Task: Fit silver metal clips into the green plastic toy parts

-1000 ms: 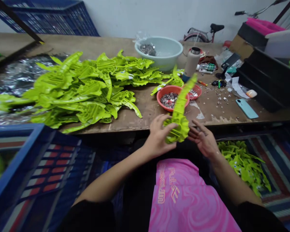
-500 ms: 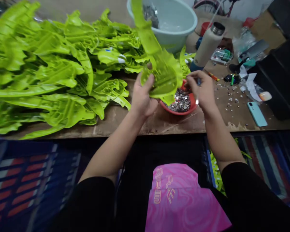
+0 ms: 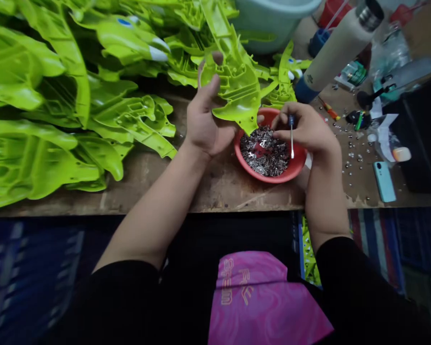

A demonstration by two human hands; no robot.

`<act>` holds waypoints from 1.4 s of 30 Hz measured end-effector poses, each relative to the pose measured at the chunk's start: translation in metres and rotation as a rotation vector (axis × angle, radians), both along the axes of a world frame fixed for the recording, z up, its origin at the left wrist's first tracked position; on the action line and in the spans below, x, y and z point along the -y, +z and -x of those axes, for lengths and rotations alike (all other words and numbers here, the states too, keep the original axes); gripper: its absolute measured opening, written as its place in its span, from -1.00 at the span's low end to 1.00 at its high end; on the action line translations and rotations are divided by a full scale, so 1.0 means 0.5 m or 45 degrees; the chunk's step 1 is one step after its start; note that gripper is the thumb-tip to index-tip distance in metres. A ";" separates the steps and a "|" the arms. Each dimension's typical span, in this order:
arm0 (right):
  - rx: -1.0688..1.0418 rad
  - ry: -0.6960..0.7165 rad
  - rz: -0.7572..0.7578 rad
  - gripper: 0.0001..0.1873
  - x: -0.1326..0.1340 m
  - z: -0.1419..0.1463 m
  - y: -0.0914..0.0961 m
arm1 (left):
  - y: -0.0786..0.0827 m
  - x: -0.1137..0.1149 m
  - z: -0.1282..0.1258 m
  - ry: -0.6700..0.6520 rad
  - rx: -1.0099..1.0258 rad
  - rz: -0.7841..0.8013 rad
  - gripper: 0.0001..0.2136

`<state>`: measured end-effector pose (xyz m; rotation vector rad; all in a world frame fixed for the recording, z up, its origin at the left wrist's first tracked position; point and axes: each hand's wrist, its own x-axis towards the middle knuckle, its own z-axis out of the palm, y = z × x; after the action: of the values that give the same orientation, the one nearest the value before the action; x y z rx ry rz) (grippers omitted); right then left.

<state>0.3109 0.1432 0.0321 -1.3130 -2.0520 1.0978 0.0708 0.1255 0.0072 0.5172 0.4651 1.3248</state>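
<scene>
My left hand grips a long lime-green moulded plastic part by its wide end, holding it upright over the table. My right hand is closed around a small screwdriver with a blue handle, its metal shaft pointing down. That hand hovers over a red bowl filled with small shiny metal pieces. The green part's lower tip hangs just above the bowl's rim.
A big pile of similar green parts covers the left of the wooden table. Behind stand a pale blue basin, a beige flask, scattered screws, a teal phone and clutter at right.
The view has closed in on the table. Both hands rose from my lap to the red bowl; my left carried the green part up, my right now holds a screwdriver.
</scene>
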 end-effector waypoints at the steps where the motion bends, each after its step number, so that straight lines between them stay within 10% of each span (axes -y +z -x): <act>1: -0.124 -0.018 0.014 -0.40 -0.004 -0.008 -0.006 | -0.001 0.000 -0.002 0.063 0.015 -0.033 -0.70; 16: -0.271 -0.143 -0.233 -0.25 0.000 -0.015 -0.079 | -0.023 0.018 -0.021 0.149 -0.141 -0.192 -0.56; 31: 0.013 -0.308 -0.440 -0.54 0.007 -0.004 -0.064 | -0.038 0.002 -0.019 0.196 -0.259 -0.276 -0.56; 42: -0.204 -0.320 -0.213 -0.39 0.019 0.019 -0.045 | -0.018 0.013 -0.013 0.042 -0.172 -0.277 -0.60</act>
<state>0.3015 0.1337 0.0098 -1.3108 -1.7659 0.8703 0.0772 0.1188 -0.0020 0.7858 0.4440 1.3854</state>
